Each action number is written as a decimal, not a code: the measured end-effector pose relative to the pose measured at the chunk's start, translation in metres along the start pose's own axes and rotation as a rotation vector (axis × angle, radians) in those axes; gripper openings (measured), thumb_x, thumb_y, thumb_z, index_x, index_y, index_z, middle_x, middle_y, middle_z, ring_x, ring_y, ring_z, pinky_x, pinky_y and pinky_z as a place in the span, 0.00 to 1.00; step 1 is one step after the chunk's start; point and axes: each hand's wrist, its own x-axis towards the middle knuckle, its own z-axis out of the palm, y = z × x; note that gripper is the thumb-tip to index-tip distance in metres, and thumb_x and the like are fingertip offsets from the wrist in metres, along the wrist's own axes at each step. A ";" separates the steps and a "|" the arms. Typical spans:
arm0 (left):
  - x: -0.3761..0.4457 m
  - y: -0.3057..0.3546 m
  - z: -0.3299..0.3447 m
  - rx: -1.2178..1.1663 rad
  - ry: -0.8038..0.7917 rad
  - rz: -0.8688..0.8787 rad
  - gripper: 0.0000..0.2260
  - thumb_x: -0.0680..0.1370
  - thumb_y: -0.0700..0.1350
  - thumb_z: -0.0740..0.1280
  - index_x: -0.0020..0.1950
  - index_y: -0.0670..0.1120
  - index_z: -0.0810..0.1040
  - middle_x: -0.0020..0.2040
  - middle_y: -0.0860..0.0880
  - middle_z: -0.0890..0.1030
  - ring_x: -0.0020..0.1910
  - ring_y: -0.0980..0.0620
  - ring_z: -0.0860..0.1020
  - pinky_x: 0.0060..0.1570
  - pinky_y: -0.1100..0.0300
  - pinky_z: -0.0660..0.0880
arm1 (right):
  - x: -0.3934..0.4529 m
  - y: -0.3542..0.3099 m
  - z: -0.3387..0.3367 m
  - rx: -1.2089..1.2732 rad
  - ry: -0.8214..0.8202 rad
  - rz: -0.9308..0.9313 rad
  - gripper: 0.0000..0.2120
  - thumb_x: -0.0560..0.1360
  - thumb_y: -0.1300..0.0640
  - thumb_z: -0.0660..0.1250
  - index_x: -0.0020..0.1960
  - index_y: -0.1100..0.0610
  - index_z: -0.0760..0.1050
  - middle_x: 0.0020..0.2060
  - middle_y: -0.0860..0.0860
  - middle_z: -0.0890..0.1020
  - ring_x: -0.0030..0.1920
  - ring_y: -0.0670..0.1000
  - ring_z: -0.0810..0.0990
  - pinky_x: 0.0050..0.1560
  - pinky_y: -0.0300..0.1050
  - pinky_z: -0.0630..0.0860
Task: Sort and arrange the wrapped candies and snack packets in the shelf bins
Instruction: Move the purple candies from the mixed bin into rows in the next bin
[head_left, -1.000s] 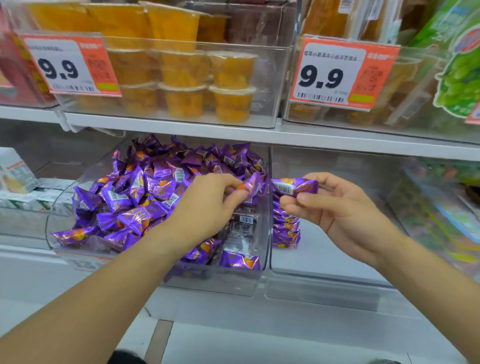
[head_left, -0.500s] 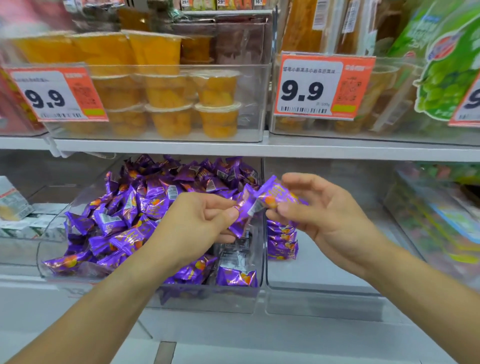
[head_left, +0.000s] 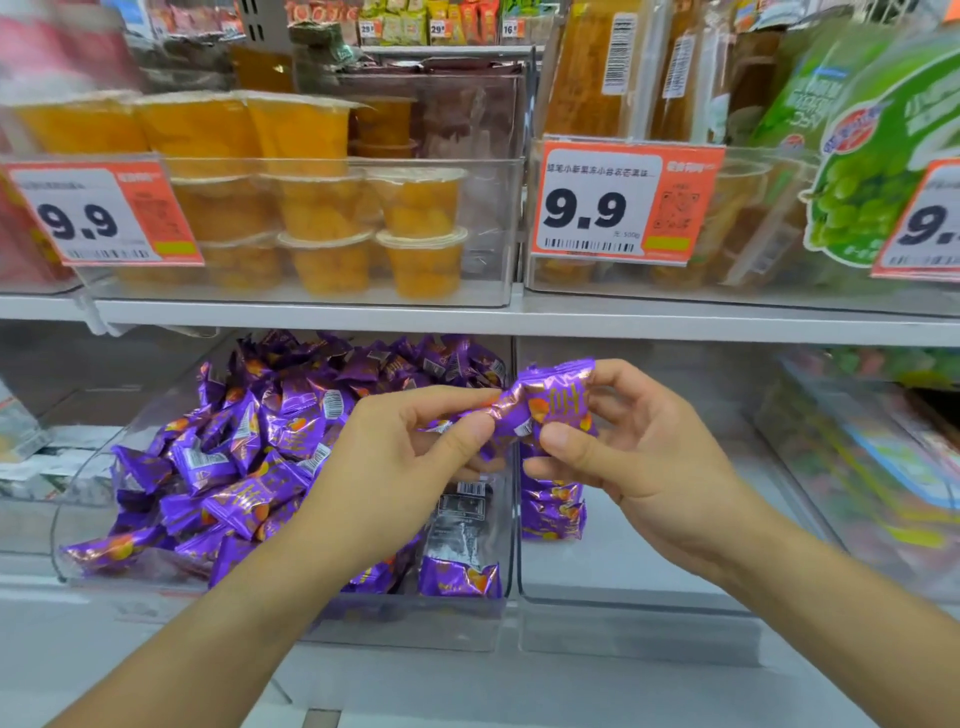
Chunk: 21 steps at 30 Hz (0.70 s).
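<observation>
Your right hand (head_left: 660, 457) pinches one purple candy (head_left: 558, 402) between thumb and curled fingers, and your left hand (head_left: 410, 457) pinches its twisted left end, holding it in front of the wall between two clear bins. The left bin (head_left: 457, 618) holds a loose heap of purple candies (head_left: 249, 467), too many to count. The right bin (head_left: 649, 613) holds one short stack (head_left: 553, 512) against its left wall, about three showing. Two 9.9 price tags (head_left: 623, 200) show in full above.

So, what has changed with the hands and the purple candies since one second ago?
The left hand has brought its candy across from above the full bin to the right hand. Both hands now pinch purple candies together, where before each pinched its own apart. The small stack in the right bin and the loose heap stayed.
</observation>
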 end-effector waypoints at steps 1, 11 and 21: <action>-0.001 0.002 0.000 -0.033 -0.016 -0.061 0.10 0.78 0.43 0.67 0.59 0.48 0.82 0.45 0.48 0.87 0.43 0.47 0.86 0.47 0.50 0.83 | 0.000 0.001 0.000 -0.016 0.008 -0.011 0.20 0.66 0.68 0.73 0.57 0.64 0.74 0.49 0.58 0.84 0.44 0.56 0.84 0.45 0.50 0.83; 0.001 0.001 -0.002 -0.604 0.038 -0.419 0.20 0.67 0.39 0.71 0.58 0.35 0.79 0.52 0.36 0.84 0.48 0.45 0.85 0.45 0.58 0.83 | -0.001 -0.008 -0.012 -0.570 -0.164 -0.194 0.18 0.68 0.72 0.76 0.44 0.50 0.79 0.50 0.50 0.86 0.49 0.56 0.85 0.51 0.52 0.83; 0.003 -0.006 -0.007 -0.410 0.082 -0.309 0.09 0.65 0.37 0.75 0.45 0.40 0.85 0.46 0.38 0.86 0.45 0.45 0.85 0.51 0.58 0.82 | -0.002 -0.025 -0.027 -0.437 -0.197 -0.018 0.27 0.61 0.63 0.80 0.58 0.52 0.79 0.47 0.55 0.86 0.47 0.56 0.84 0.53 0.54 0.83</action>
